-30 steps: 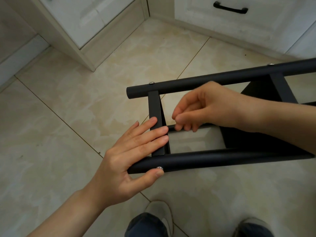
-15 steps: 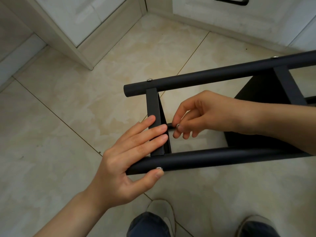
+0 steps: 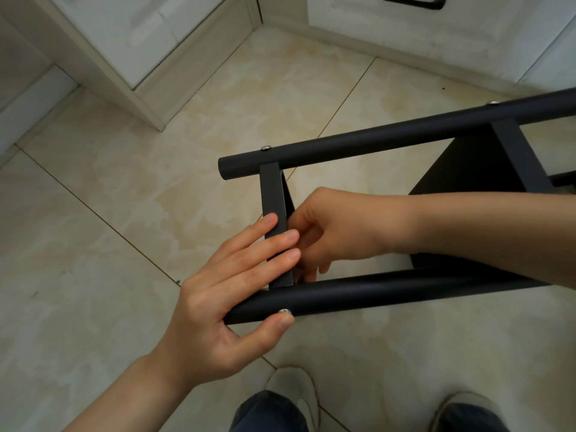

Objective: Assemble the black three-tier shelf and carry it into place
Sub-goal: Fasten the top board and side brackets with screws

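Floor (image 3: 124,213): pale beige tiles with thin dark joints, filling most of the frame.
Cabinets (image 3: 131,35): white fronts along the top edge, meeting at a corner in the upper middle.
Black shelf (image 3: 467,169): lies on its side in the right half of the frame, running off the right edge, its open end toward the centre.
Far tube (image 3: 374,138): round black tube slanting from the centre up to the right edge.
Near tube (image 3: 389,291): a matching tube lower down, running from the left hand toward the lower right.
Crossbar (image 3: 272,194): flat black strip joining the two tubes near their left ends.
Left hand (image 3: 224,300): enters from the lower left. Its fingers are straight and pressed together, lying across the crossbar. The thumb presses on the near tube's underside.
Right hand (image 3: 339,229): reaches in from the right between the two tubes, just beside the crossbar. Its fingers are curled, their tips tucked behind the crossbar and the left fingers. Whether they pinch anything cannot be told.
Shoes (image 3: 293,388): two grey toes at the bottom edge, below the near tube.
Drawer handle (image 3: 411,1): black bar at the top right, on a cabinet front.
Near screw (image 3: 284,311): silver head on the near tube, touching the left thumb tip.
Far screw (image 3: 265,147): silver head on the far tube, above the crossbar.
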The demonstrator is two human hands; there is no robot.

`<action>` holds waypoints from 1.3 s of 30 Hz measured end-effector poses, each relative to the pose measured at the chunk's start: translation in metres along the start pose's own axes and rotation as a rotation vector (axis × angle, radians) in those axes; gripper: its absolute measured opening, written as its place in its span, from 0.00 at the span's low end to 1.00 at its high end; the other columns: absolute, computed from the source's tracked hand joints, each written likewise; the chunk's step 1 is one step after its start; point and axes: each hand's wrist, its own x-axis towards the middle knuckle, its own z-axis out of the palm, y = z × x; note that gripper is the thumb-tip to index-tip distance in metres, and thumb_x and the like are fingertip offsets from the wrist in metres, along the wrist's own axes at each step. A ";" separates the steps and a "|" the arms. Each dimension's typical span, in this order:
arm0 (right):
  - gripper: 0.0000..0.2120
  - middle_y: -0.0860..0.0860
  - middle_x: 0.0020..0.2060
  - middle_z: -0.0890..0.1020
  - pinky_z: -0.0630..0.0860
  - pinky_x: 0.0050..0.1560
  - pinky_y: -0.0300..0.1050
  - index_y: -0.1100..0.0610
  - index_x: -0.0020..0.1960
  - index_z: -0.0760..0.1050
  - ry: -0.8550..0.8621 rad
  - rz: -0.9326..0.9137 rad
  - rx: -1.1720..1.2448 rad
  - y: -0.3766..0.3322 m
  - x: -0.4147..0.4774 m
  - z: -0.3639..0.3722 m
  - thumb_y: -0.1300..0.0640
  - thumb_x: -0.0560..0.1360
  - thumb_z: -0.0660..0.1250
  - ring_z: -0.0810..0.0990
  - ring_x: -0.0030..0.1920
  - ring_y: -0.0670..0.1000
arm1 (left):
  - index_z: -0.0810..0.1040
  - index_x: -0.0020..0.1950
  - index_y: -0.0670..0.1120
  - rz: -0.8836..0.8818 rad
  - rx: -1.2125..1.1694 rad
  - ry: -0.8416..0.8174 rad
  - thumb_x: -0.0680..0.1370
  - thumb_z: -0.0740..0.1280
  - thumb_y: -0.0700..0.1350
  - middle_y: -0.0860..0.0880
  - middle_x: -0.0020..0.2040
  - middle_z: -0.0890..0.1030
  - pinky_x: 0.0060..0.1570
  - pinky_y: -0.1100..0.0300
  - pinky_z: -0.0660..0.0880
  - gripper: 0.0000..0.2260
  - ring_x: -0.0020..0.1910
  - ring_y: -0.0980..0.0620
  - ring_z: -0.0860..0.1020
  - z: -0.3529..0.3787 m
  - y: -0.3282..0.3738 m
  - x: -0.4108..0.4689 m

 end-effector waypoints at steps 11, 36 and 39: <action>0.06 0.46 0.34 0.85 0.78 0.39 0.33 0.54 0.45 0.82 -0.017 0.013 0.128 0.004 -0.002 0.003 0.64 0.75 0.71 0.84 0.39 0.43 | 0.75 0.65 0.40 0.001 0.012 0.000 0.82 0.65 0.53 0.43 0.68 0.77 0.72 0.49 0.69 0.19 0.75 0.42 0.70 0.000 0.001 0.001; 0.05 0.51 0.41 0.84 0.76 0.46 0.40 0.60 0.52 0.81 -0.244 0.122 0.333 0.011 0.003 -0.004 0.63 0.77 0.68 0.80 0.44 0.48 | 0.77 0.64 0.37 0.003 0.002 0.015 0.81 0.66 0.52 0.42 0.68 0.77 0.71 0.44 0.69 0.20 0.75 0.41 0.70 0.003 -0.001 -0.002; 0.05 0.53 0.42 0.82 0.76 0.45 0.39 0.60 0.52 0.80 -0.309 0.167 0.412 0.012 0.004 -0.002 0.63 0.78 0.67 0.78 0.43 0.48 | 0.77 0.64 0.38 0.010 -0.007 0.019 0.81 0.66 0.52 0.43 0.68 0.77 0.71 0.45 0.69 0.19 0.75 0.42 0.70 0.003 -0.001 -0.002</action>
